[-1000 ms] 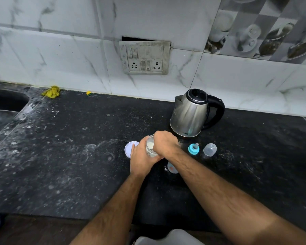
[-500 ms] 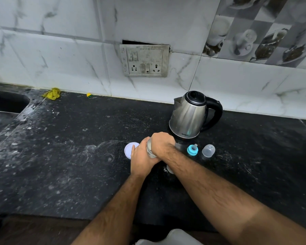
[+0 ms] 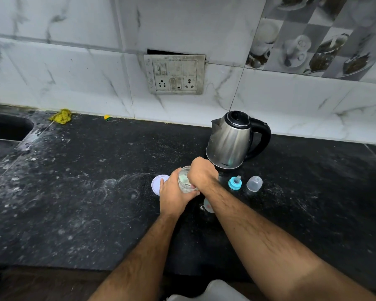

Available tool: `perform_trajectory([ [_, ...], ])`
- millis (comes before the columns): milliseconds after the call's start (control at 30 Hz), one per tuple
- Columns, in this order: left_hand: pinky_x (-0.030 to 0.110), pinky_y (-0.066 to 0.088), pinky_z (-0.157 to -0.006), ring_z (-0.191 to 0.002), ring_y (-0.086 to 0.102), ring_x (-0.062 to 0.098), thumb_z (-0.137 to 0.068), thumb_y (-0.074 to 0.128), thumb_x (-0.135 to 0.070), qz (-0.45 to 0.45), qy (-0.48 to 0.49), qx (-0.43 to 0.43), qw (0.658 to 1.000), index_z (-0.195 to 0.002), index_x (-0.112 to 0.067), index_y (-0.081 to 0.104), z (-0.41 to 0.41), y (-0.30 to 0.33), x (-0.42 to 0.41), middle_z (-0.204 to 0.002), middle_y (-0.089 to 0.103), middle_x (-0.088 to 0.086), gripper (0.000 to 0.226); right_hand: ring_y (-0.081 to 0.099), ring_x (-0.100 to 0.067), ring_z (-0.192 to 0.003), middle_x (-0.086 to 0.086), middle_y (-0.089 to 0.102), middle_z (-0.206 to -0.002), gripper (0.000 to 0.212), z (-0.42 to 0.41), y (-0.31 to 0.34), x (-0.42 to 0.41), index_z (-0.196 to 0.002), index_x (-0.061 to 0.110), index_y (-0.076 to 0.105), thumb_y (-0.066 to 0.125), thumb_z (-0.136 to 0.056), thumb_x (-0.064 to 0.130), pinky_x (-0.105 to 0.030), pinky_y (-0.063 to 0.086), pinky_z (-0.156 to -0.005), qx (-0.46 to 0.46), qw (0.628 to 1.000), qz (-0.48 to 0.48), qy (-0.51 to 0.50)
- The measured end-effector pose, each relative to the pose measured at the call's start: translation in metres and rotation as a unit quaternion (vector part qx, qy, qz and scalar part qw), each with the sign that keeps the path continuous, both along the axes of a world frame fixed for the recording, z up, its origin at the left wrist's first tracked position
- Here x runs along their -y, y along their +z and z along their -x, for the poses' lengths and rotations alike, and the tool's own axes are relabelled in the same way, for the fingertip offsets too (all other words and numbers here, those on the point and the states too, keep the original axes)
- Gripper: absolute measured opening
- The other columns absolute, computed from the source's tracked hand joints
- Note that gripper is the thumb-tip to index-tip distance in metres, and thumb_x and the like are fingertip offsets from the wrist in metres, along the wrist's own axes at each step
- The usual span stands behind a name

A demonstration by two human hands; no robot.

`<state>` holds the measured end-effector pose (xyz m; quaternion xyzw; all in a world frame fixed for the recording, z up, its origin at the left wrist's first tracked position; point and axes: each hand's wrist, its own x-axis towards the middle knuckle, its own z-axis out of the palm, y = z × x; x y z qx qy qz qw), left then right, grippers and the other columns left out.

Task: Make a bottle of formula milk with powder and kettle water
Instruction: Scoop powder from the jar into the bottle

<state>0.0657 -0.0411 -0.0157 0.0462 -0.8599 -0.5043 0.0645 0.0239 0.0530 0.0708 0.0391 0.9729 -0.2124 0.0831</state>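
My left hand [image 3: 172,195] is shut around a small clear powder jar [image 3: 183,181], held tilted just above the black counter [image 3: 85,192]. My right hand [image 3: 201,174] is curled over the jar's mouth with the fingertips down inside it; what they hold is hidden. The jar's white lid [image 3: 157,184] lies flat to the left of my left hand. A baby bottle [image 3: 208,206] shows only partly under my right forearm. A blue teat ring [image 3: 234,183] and a clear bottle cap [image 3: 254,183] stand to the right. Behind them is the steel kettle [image 3: 231,142].
A sink [image 3: 4,129] is set into the counter at far left, with a yellow cloth [image 3: 61,116] by the wall. A switch and socket plate [image 3: 175,74] is on the tiled wall. White powder smears cover the counter's left half.
My right hand has worked slightly over the jar's mouth while my left hand keeps its hold. Nothing else on the counter has moved.
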Motion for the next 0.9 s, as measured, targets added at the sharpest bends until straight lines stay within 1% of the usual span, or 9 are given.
perform_trajectory([
  [300,0.047,0.039,-0.110,-0.111,0.056,-0.003,-0.055,0.079,-0.063,-0.005,0.002,-0.004,1.000,-0.124,-0.044,0.047,-0.001,0.002,-0.002,-0.112,0.064,-0.024,0.079,0.061,-0.034,-0.113,-0.017,0.063,-0.122,0.029,-0.005,-0.002,0.004,-0.117,0.007,0.062,0.049,-0.092,0.014,-0.036,0.051,-0.091,0.047,0.994,0.085,-0.055],
  [400,0.046,0.032,-0.113,-0.110,0.057,-0.003,-0.056,0.079,-0.060,0.011,-0.004,-0.005,1.000,-0.123,-0.046,0.046,-0.001,0.003,-0.001,-0.111,0.065,-0.024,0.076,0.061,-0.034,-0.112,-0.017,0.063,-0.121,0.030,-0.007,0.000,0.002,-0.117,0.006,0.062,0.051,-0.090,0.015,-0.035,0.051,-0.091,0.052,0.990,0.108,-0.075],
  [500,0.046,0.026,-0.116,-0.108,0.057,-0.002,-0.053,0.081,-0.060,0.028,0.008,0.007,1.000,-0.125,-0.041,0.046,0.000,0.001,0.000,-0.107,0.066,-0.023,0.082,0.063,-0.034,-0.109,-0.017,0.065,-0.117,0.029,-0.007,0.003,-0.002,-0.114,0.006,0.064,0.054,-0.088,0.016,-0.035,0.052,-0.087,0.053,0.988,0.118,-0.083],
  [600,0.046,0.030,-0.114,-0.107,0.056,0.000,-0.052,0.081,-0.060,0.020,0.016,0.020,0.999,-0.125,-0.038,0.047,0.001,0.002,0.001,-0.105,0.067,-0.022,0.084,0.066,-0.033,-0.103,-0.015,0.068,-0.109,0.025,-0.006,0.006,-0.004,-0.107,0.007,0.067,0.058,-0.087,0.018,-0.034,0.053,-0.080,0.051,0.990,0.099,-0.086],
  [667,0.047,0.028,-0.115,-0.107,0.055,0.003,-0.053,0.082,-0.057,0.019,0.015,0.018,1.000,-0.127,-0.034,0.047,0.000,0.006,0.001,-0.107,0.066,-0.020,0.085,0.069,-0.029,-0.091,-0.010,0.073,-0.097,0.018,-0.006,0.011,-0.006,-0.096,0.010,0.072,0.062,-0.082,0.013,-0.031,0.053,-0.069,0.046,0.991,0.068,-0.104],
  [733,0.047,0.027,-0.115,-0.100,0.050,0.001,-0.055,0.084,-0.051,0.014,0.017,0.020,1.000,-0.127,-0.031,0.049,-0.002,0.011,0.000,-0.106,0.064,-0.020,0.083,0.070,-0.026,-0.082,-0.007,0.074,-0.085,0.018,-0.007,0.015,-0.009,-0.085,0.015,0.074,0.059,-0.078,0.009,-0.031,0.055,-0.064,0.043,0.991,0.059,-0.115],
  [833,0.047,0.033,-0.111,-0.089,0.046,-0.012,-0.057,0.086,-0.046,0.003,0.018,0.021,1.000,-0.125,-0.031,0.051,-0.003,0.015,0.002,-0.095,0.059,-0.026,0.078,0.073,-0.025,-0.075,-0.004,0.074,-0.073,0.021,-0.009,0.018,-0.017,-0.075,0.018,0.073,0.054,-0.073,0.010,-0.036,0.061,-0.069,0.043,0.987,0.089,-0.123],
  [867,0.046,0.034,-0.110,-0.089,0.045,-0.015,-0.058,0.086,-0.046,0.000,0.018,0.020,1.000,-0.125,-0.032,0.051,-0.003,0.017,0.002,-0.093,0.058,-0.027,0.077,0.073,-0.024,-0.072,-0.003,0.074,-0.070,0.020,-0.011,0.020,-0.020,-0.073,0.018,0.072,0.054,-0.074,0.010,-0.036,0.061,-0.067,0.045,0.984,0.115,-0.128],
  [900,0.045,0.035,-0.109,-0.088,0.046,-0.011,-0.058,0.087,-0.045,-0.002,0.018,0.021,1.000,-0.125,-0.032,0.051,-0.003,0.017,0.003,-0.094,0.059,-0.026,0.077,0.073,-0.023,-0.067,-0.002,0.075,-0.068,0.019,-0.013,0.022,-0.024,-0.071,0.017,0.072,0.056,-0.076,0.008,-0.034,0.060,-0.061,0.049,0.979,0.150,-0.132],
])
